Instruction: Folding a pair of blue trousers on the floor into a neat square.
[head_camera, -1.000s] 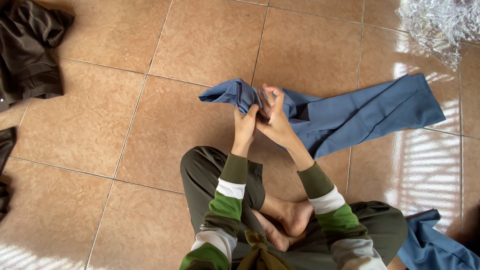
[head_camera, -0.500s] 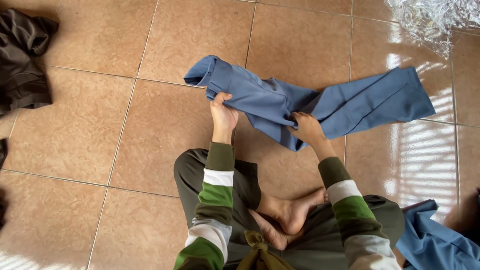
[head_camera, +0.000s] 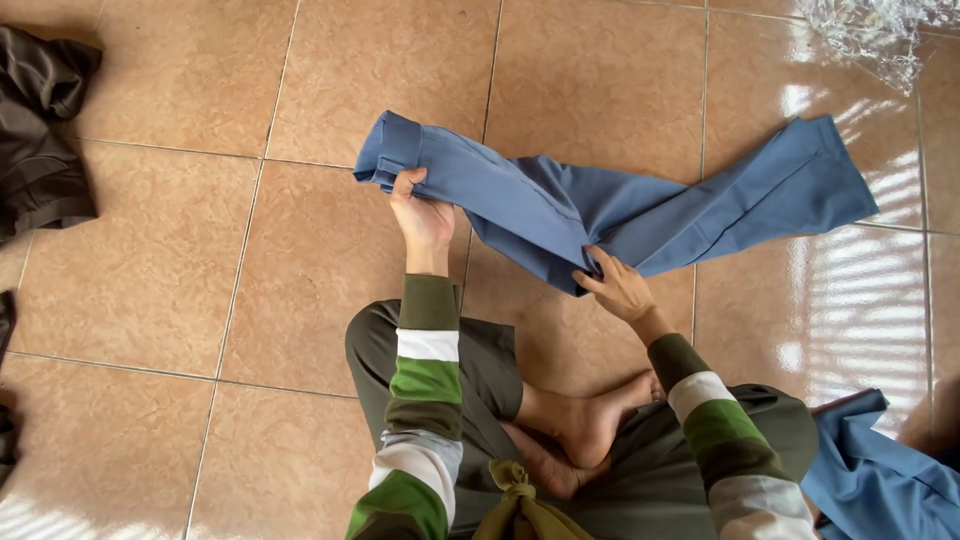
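Gripping blue trousers (head_camera: 560, 200) waistband: left hand (head_camera: 422, 215); right hand (head_camera: 620, 288) pinching crotch.

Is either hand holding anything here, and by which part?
Both hold the blue trousers. The left hand grips them near the waistband end; the right hand pinches the lower edge near the crotch fold.
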